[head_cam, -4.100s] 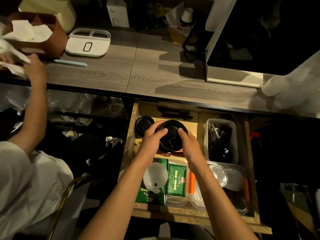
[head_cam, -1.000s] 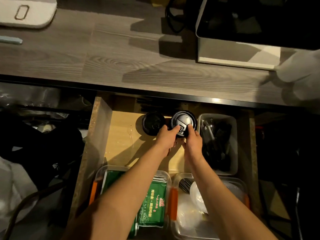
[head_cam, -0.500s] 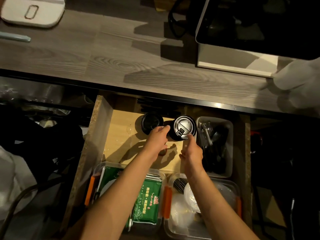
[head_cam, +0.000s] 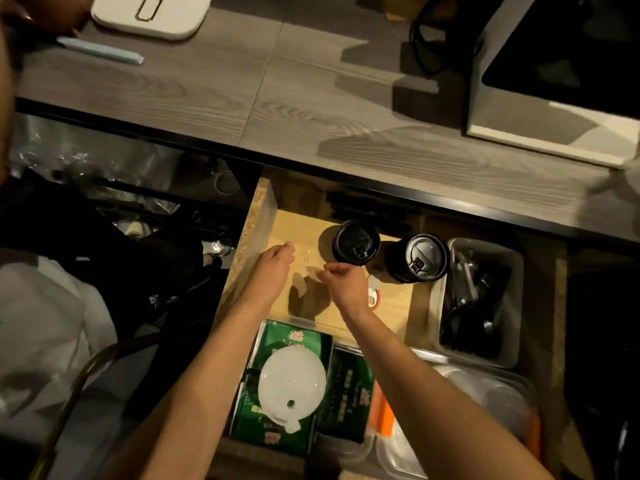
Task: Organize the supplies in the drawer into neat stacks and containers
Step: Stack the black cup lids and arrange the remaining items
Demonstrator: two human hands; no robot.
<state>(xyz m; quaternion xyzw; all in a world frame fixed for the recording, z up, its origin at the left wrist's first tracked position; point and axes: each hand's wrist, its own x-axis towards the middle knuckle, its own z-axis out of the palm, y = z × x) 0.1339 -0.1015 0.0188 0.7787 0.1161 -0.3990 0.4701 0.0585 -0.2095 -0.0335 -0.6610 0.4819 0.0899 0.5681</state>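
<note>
The wooden drawer [head_cam: 258,216] is pulled open below the counter. Two stacks of black cup lids stand at its back: the left stack [head_cam: 356,240] and the taller right stack [head_cam: 417,258]. On the drawer floor to their left lies a small clear plastic piece [head_cam: 308,263], hard to make out. My left hand [head_cam: 275,265] has its fingers bent down at the piece's left end. My right hand [head_cam: 341,284] pinches its right end with curled fingers. Neither hand touches the lid stacks.
A grey bin [head_cam: 516,271] with black cutlery sits at the drawer's right. Green packets [head_cam: 294,341] fill a clear box at the front, with a white lid [head_cam: 292,382] on top. A clear container [head_cam: 491,389] is front right. Another person's white clothing [head_cam: 41,323] is at the left.
Both hands let go of the right lid stack, which now stands beside the bin, and moved left to the clear piece on the drawer floor.
</note>
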